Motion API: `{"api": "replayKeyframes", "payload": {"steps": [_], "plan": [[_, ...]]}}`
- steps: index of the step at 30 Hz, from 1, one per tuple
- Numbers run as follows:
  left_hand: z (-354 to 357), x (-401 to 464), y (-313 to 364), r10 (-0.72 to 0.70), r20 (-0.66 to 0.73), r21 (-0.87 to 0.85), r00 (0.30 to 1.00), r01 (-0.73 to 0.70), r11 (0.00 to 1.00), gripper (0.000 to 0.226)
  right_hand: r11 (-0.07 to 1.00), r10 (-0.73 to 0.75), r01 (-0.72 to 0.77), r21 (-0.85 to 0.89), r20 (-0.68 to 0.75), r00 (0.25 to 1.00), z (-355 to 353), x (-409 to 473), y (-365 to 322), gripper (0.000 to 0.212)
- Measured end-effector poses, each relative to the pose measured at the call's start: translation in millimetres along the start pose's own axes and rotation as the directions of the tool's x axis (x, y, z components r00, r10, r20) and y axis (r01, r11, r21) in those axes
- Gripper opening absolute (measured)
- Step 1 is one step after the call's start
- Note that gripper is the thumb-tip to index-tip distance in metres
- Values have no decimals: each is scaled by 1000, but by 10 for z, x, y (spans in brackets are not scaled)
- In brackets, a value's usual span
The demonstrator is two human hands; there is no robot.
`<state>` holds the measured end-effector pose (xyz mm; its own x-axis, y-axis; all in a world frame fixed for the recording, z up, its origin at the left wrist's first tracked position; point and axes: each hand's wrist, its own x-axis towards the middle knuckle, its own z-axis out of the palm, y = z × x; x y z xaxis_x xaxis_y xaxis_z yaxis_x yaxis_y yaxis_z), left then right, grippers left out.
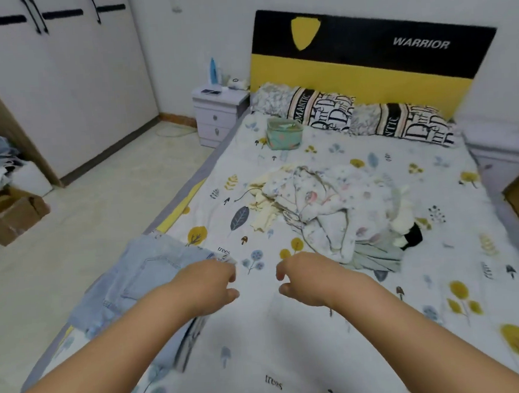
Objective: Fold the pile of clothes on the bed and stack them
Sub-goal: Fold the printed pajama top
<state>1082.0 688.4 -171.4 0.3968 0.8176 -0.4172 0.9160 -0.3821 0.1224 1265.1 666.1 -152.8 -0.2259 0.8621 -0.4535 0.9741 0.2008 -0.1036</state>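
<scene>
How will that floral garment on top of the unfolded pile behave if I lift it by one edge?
The floral garment lies crumpled in soft folds, so it will probably hang limp and drape. It looks thin, so likely light. It overlaps the pale yellow piece and the grey-green pleated cloth, so it may drag them along.

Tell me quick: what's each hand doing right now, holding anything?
Left hand: fingers loosely curled, empty, beside the folded jeans.
Right hand: fingers loosely curled, empty, short of the clothes pile.
</scene>
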Motion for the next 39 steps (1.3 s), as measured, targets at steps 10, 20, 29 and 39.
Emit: {"api": "replayKeyframes", "payload": {"steps": [10,20,29,39], "plan": [[-107,728,1359,84,-11,-45,996,-85,995,39,990,137,-139,36,61,989,37,-498,1498,34],[123,1558,2067,95,-26,-54,995,-96,994,33,955,253,-264,134,96,963,327,-377,2710,29],[324,2614,2223,132,-26,-11,991,-132,991,32,914,337,-351,203,97,936,670,314,3351,29],[663,3993,1946,118,-109,87,987,-108,990,33,806,473,-424,414,-18,881,1257,1732,3661,29]]}}
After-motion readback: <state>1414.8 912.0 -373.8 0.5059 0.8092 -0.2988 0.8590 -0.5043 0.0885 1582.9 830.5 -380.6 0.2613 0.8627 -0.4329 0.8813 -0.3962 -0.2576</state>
